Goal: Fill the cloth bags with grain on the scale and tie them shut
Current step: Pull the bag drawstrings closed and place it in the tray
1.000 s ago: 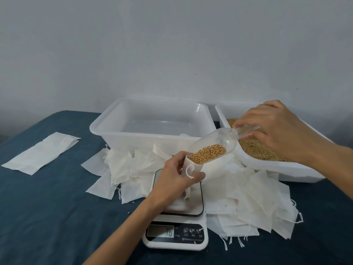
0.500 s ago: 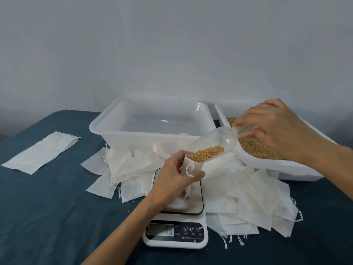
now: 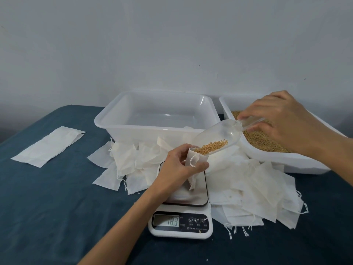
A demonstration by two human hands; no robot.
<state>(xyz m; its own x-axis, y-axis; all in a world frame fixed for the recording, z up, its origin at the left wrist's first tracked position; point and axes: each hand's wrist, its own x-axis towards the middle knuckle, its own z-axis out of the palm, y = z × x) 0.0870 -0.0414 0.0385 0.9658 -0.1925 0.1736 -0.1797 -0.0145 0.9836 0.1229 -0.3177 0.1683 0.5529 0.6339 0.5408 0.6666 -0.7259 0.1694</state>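
The left hand (image 3: 178, 165) gripped a small white cloth drawstring bag (image 3: 196, 159) by its open mouth, holding it upright over the steel platform of a white digital kitchen scale (image 3: 181, 213); the bag's lower end hung down to the platform, contact unclear. The right hand (image 3: 282, 121) pinched the handle of a clear plastic scoop (image 3: 219, 136), tilted down to the left with its lip at the bag's mouth. Golden-brown grain (image 3: 212, 147) lay in the scoop's lower end. The scale display appeared to read 18.3.

Loose empty white cloth bags (image 3: 254, 190) were heaped around the scale, crowding its left and right sides. Behind it stood an empty translucent white plastic tub (image 3: 118, 115); to the far right, a white tray holding grain (image 3: 286, 161), partly hidden by the right hand. A flat white cloth strip (image 3: 47, 146) lay well apart at the left on the dark blue tablecloth (image 3: 47, 207).
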